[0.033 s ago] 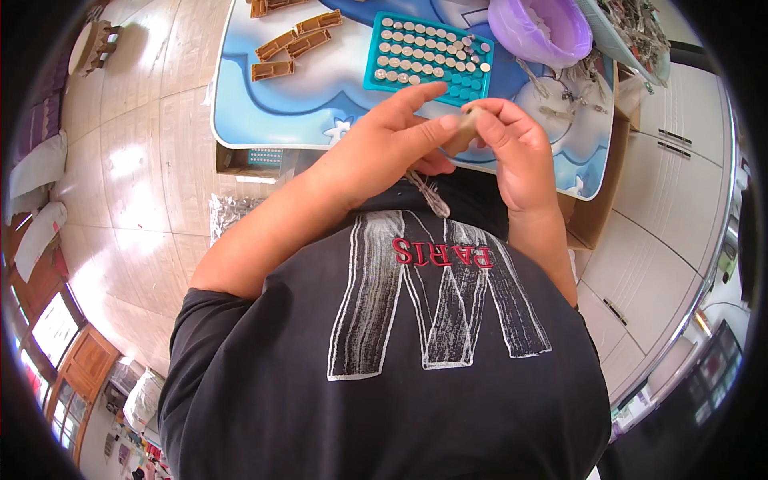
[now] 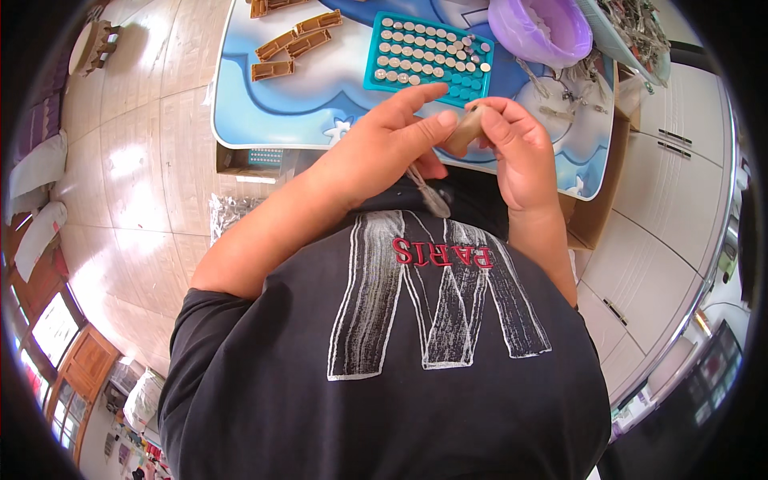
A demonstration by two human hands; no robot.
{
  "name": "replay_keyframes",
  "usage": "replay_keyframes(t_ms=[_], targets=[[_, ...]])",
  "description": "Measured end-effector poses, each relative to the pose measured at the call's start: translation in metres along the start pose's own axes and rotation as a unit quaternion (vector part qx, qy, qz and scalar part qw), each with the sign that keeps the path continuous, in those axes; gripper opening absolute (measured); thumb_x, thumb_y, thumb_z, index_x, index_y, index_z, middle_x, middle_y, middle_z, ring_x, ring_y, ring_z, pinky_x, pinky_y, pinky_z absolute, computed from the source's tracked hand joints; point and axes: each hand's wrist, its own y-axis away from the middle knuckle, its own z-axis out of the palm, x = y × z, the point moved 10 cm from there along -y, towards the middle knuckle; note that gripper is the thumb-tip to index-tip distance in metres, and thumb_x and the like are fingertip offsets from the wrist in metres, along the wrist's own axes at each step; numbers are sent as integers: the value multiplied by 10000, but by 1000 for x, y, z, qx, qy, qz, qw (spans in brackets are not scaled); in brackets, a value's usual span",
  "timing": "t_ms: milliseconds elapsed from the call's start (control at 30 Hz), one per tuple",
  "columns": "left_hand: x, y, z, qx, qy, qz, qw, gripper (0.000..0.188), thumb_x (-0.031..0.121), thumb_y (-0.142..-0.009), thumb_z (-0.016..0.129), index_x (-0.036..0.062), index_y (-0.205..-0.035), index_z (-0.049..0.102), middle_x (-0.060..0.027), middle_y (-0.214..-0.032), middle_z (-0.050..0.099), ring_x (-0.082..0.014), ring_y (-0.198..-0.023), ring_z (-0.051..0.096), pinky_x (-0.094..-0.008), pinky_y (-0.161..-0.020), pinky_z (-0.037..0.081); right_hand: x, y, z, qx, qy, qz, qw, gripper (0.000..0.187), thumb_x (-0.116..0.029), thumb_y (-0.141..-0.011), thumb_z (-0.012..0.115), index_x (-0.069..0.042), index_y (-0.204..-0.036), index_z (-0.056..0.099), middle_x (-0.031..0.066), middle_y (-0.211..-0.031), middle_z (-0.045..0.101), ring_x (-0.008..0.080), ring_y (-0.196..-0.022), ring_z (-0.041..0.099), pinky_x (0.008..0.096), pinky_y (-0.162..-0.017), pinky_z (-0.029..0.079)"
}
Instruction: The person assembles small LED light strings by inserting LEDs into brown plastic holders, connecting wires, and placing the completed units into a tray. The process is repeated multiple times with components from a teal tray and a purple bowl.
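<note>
A small tan, smooth-looking piece (image 2: 464,134) with a dark spot at its upper end is held between my two hands, just over the near edge of the table. My right hand (image 2: 522,152) pinches its upper end between thumb and fingers. Closed at its other end is my left hand (image 2: 392,140), index finger stretched toward the tray. A looped bundle of thin grey cord (image 2: 432,198) hangs from beneath the left palm; whether it joins the tan piece is hidden. Beyond the hands lies a teal tray (image 2: 372,68) with rows of round silvery caps.
Several brown plastic holders (image 2: 300,42) lie at the table's (image 2: 272,120) far left. A purple bowl (image 2: 512,40) lined with a clear bag stands at the far right, beside a pale tray (image 2: 600,32) of cord bundles. Light cabinets (image 2: 664,208) line the right.
The tan piece has turned slightly and shows more of itself between my fingers. The cord bundle below has swung a little. My left thumb has shifted slightly left.
</note>
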Motion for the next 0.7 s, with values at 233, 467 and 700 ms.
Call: replay_keyframes(t_ms=[233, 467, 700], targets=[[3, -4, 0, 26, -84, 94, 992, 327, 231, -903, 596, 8, -1138, 553, -28, -846, 635, -37, -668, 511, -172, -605, 413, 3, 0, -6, 26, -103, 4, 994, 243, -198, -867, 638, 5, -999, 609, 52, -869, 638, 103, -729, 564, 231, -668, 433], [15, 3, -9, 106, -76, 159, 979, 171, 125, -869, 626, -11, -965, 586, -56, -819, 642, -72, -649, 571, -217, -563, 471, -7, 7, 4, 19, -64, -56, 996, 252, -164, -877, 627, 24, -1032, 564, 80, -907, 634, 124, -785, 596, 245, -746, 475], [25, 6, 0, 59, -187, 179, 964, 215, 159, -922, 560, -31, -1024, 566, -52, -852, 630, -80, -759, 602, -211, -691, 509, -9, 11, 2, 18, -51, -113, 992, 241, -144, -881, 621, 23, -1043, 561, 64, -928, 618, 114, -815, 587, 232, -757, 474]])
